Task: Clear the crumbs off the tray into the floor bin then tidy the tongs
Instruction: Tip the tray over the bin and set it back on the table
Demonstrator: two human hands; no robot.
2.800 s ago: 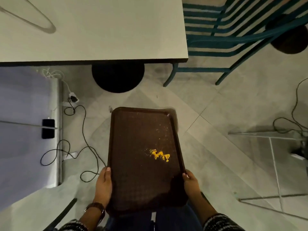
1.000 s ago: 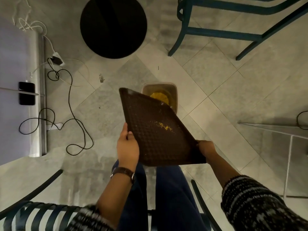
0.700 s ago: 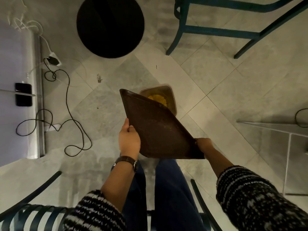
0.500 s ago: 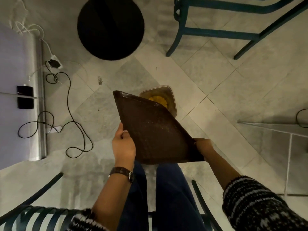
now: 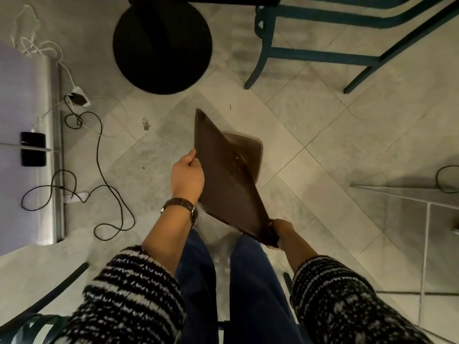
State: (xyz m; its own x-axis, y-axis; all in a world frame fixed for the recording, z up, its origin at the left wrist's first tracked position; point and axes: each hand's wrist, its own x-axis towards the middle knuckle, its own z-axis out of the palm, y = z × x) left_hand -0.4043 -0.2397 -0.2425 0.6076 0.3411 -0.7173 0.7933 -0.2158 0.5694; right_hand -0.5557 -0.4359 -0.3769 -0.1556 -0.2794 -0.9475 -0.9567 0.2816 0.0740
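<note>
A dark brown tray point(image 5: 224, 180) is tilted steeply, its right side dipping over the floor bin point(image 5: 254, 150), a small rounded container on the tiles that it mostly hides. My left hand point(image 5: 187, 176) grips the tray's raised left edge. My right hand point(image 5: 280, 230) grips the near corner, lower down. Only a few tiny specks show on the tray's surface. The tongs are out of view.
A round black table base point(image 5: 162, 43) stands ahead, with teal chair legs point(image 5: 263, 53) to its right. Cables and a charger point(image 5: 79, 99) lie on the floor at left beside a grey panel point(image 5: 22, 145). A chair frame point(image 5: 42, 301) sits near left. My legs are below.
The tray was level with a yellow crumb pile; it has been tipped ever steeper over the bin. The crumbs slid off into the bin, and the tray now covers most of it.
</note>
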